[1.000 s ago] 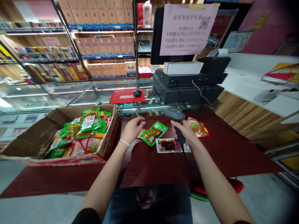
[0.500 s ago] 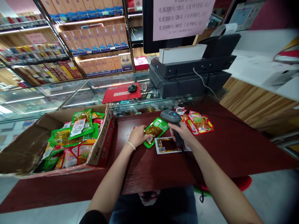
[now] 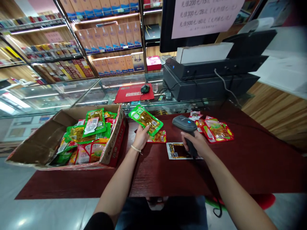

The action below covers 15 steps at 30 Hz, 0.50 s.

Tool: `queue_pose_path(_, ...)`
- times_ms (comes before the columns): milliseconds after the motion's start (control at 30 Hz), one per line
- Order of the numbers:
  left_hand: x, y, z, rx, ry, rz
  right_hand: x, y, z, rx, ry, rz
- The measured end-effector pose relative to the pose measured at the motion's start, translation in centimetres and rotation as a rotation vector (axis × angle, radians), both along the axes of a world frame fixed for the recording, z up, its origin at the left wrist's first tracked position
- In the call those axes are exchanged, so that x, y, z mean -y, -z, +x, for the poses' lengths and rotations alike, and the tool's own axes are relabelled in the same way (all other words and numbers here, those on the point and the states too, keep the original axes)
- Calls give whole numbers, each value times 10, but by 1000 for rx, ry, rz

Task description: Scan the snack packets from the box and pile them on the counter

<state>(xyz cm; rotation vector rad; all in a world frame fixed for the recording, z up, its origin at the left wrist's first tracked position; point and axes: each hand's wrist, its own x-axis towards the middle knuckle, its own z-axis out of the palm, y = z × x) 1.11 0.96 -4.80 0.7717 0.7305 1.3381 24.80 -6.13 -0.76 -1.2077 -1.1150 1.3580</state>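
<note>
My left hand (image 3: 141, 138) is closed on the lower edge of a green snack packet (image 3: 146, 119), lifted and tilted above the table. Beneath it lies a red-edged snack packet (image 3: 160, 136), partly covered. A dark barcode scanner (image 3: 185, 124) is gripped in my right hand (image 3: 197, 142), its head facing left towards the green packet. Under the scanner's handle, a silver-edged packet with dark contents (image 3: 178, 151) lies flat, its right end hidden by my hand. Several red-edged packets (image 3: 217, 130) are piled to the right of the scanner.
At the left stands an open cardboard box (image 3: 112, 143) with several snack packets. Behind the dark red table (image 3: 163, 179) runs a glass counter (image 3: 103, 91) with a red mouse pad (image 3: 124, 93) and a mouse (image 3: 145, 88). A monitor (image 3: 165, 28) and black till equipment (image 3: 211, 83) rise at the back right.
My left hand has raised the green packet off the table and turned it, exposing the red-edged packet beneath. The scanner, still in my right hand, has drawn apart from the green packet. The view has shifted.
</note>
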Motion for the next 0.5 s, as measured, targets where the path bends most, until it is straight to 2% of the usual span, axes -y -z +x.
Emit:
queue_pose_path(167,-2,2,3,33,-117,6,1,2,0,12,-11,11)
queue_pose_path(300,0,2,5,-11,-132,3,1,4,-2,14,-12,0)
queue_pose_path(400,4,-2,9,19,-138,-42,1,5,-4,45,-24,12)
queue_pose_path(500,7,-4,12,-11,-201,-112,1,8,-6,72,-44,4)
